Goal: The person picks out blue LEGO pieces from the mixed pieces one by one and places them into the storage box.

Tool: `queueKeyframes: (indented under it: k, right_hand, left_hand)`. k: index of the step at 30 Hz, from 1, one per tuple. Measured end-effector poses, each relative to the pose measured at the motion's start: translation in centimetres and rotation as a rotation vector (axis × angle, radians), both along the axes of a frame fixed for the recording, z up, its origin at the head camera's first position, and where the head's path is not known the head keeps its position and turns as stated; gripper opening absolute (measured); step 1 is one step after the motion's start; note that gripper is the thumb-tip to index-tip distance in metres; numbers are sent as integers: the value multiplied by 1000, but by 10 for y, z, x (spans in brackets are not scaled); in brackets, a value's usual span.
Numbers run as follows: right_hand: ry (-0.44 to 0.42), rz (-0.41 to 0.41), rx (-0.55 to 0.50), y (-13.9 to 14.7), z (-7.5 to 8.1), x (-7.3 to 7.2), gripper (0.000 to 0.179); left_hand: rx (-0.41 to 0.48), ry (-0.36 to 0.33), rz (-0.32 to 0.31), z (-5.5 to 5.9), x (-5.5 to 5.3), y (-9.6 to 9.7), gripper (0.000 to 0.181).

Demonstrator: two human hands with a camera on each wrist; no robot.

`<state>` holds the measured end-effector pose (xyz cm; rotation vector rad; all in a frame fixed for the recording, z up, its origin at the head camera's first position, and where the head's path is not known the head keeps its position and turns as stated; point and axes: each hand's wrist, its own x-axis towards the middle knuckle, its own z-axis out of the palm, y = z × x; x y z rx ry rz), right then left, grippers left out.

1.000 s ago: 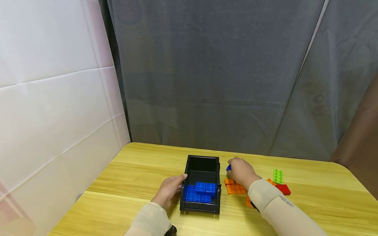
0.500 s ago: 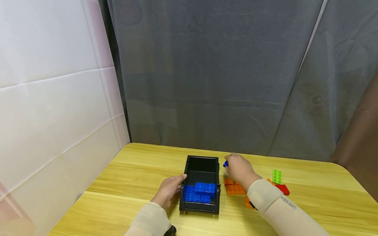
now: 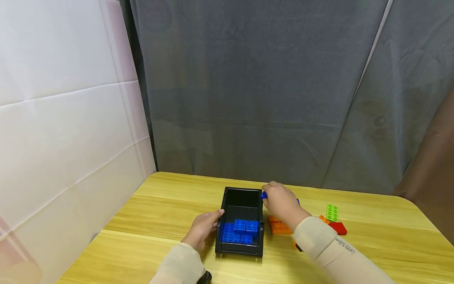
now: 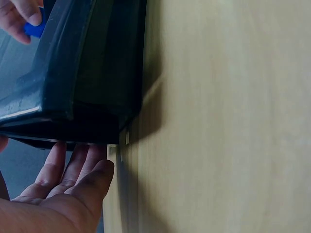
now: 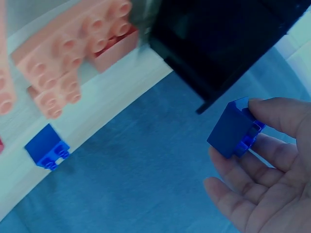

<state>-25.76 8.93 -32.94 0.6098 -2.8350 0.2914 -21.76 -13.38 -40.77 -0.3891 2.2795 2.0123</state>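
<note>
My right hand (image 3: 281,202) pinches a small blue building brick (image 5: 232,128) between thumb and fingers, just off the right wall of a black storage bin (image 3: 239,249). In the right wrist view the brick has a sloped side, and its studs face the palm. Against the bin's left wall, my left hand (image 3: 201,228) holds it, thumb at the rim and fingers below along the outside (image 4: 73,189). Several blue bricks (image 3: 231,232) lie in the bin's front part. Another sloped blue brick (image 5: 47,147) lies on the table, mostly hidden behind my right hand in the head view.
Orange bricks (image 3: 280,227) lie right of the bin, partly under my right forearm. Farther right are a red brick (image 3: 338,228) and a lime green brick (image 3: 332,212). A grey curtain (image 3: 241,98) hangs behind the wooden table (image 3: 170,209).
My right hand has moved left with the blue brick, from above the orange bricks to the bin's right edge. The left hand and bin stay in place.
</note>
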Motion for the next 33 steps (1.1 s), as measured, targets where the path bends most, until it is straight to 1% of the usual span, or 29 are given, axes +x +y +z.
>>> queueKeyframes:
  k: [4,12,17,22,27,33]
  right_hand:
    - [9,16,3,-7,4,3,36]
    - [22,36,1,-16,5,4,37]
    - [26,71,-13,-24,6,5,36]
    - [12,107,-26,-33,7,4,34]
    - [-18,103,-21,-41,6,1,35]
    - [-48,86,-30,-46,3,-2,35]
  left_hand:
    - [4,3,-1,0,0,0,62]
    - [-2,-6,5,-1,-1,1,63]
    - [-12,-10,17,0,-2,1,62]
    - [-8,-5,22,0,-4,3,59]
    - [4,3,19,0,-5,5,60]
    - [12,7,21,0,-4,5,56]
